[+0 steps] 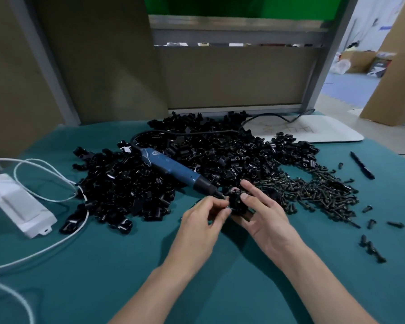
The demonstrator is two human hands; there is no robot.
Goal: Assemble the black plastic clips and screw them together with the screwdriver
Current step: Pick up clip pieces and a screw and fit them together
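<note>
Left hand and right hand both pinch one black clip assembly. Electric screwdriver lies idle on the clip pile. Judged: fitting underway, screwing outstanding, with loose screws waiting.

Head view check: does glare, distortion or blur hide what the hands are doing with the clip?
Head view: wide-angle distortion bends the post and table edge; light is dim and even, soft shadows under the left hand and right hand; small glints on the clip pile, no harsh glare; the clip they hold reads as one dark blob, details lost.
</note>
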